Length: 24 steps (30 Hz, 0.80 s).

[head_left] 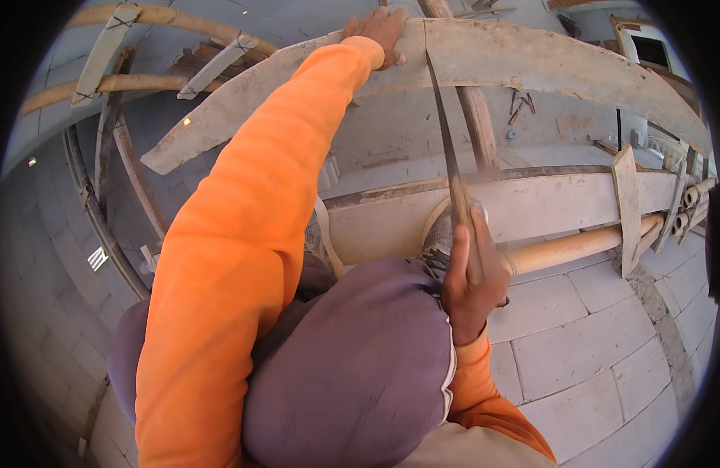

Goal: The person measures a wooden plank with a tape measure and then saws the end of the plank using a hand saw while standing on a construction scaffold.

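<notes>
A long, pale, dusty plank (531,56) lies crosswise at the far side, in front of me. My left hand (378,35) rests on it with fingers spread, pressing down just left of a thin dark cut line. My right hand (475,277) is closed around the wooden handle of a handsaw (447,136). The saw's narrow dark blade runs away from me, and its far end meets the plank's near edge at the line. Part of the handle is hidden by my fingers, and its lower end looks slightly blurred.
A second wide board (547,204) lies nearer, below the plank. Bamboo poles (566,248) with nailed wooden cleats (627,210) stand right; another bamboo frame (141,82) is upper left. Pliers-like tools (520,108) lie on the floor beyond. Grey block walling (586,320) extends at lower right.
</notes>
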Available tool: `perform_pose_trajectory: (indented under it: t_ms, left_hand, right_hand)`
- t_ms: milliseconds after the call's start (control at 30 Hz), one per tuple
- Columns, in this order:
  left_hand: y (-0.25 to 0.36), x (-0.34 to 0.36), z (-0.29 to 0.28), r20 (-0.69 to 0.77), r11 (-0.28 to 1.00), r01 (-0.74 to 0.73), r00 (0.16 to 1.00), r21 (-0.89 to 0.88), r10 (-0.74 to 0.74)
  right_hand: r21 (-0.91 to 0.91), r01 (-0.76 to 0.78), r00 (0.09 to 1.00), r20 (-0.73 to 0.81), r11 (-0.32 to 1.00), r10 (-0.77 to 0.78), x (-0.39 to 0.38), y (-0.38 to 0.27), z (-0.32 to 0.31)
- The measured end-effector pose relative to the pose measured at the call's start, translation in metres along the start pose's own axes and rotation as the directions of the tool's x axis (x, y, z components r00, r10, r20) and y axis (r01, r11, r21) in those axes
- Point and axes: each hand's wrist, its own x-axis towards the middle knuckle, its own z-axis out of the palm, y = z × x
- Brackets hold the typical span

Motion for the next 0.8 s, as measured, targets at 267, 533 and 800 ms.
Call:
perform_pose_trajectory:
  t_ms: [267, 533, 800]
  left_hand:
    - [0.006, 0.011, -0.003, 0.007, 0.999, 0.023, 1.0, -0.031, -0.023]
    - [0.014, 0.019, 0.0, 0.068, 0.995, -0.082, 0.995, 0.05, 0.078]
    - [0.003, 0.012, -0.016, 0.176, 0.996, 0.028, 0.984, -0.09, -0.012]
  right_hand:
    - [-0.028, 0.129, 0.991, -0.04, 0.991, -0.13, 0.038, 0.011, 0.02]
    - [-0.108, 0.077, 0.997, 0.0, 0.991, -0.077, 0.061, 0.007, 0.024]
    - [-0.04, 0.063, 0.998, 0.026, 0.997, -0.062, -0.02, 0.013, -0.015]
